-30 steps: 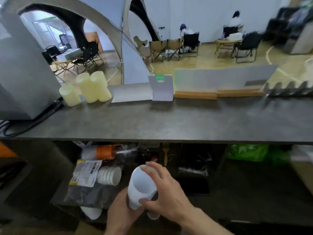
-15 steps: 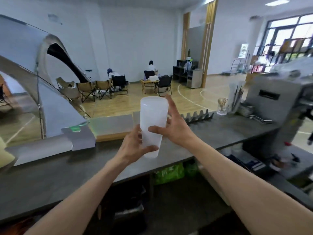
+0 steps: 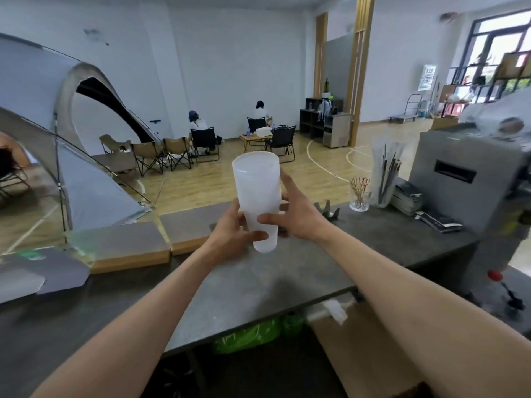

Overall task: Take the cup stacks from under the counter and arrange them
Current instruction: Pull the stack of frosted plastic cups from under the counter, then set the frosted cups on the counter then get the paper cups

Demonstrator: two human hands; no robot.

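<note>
matte grey counter [image 3: 258, 285]; both hands hold frosted tapered cup stack [image 3: 257, 196].

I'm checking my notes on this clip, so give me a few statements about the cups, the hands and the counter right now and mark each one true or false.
1. Both hands hold the cup stack. True: the left hand and the right hand grip its lower part.
2. The cup stack stands on the counter. False: it is held up in the air above it.
3. The cup stack is upright, mouth up. True.
4. A glass of picks stands left of the hands. False: it stands to the right.
5. A green bag lies under the counter. True.
</note>
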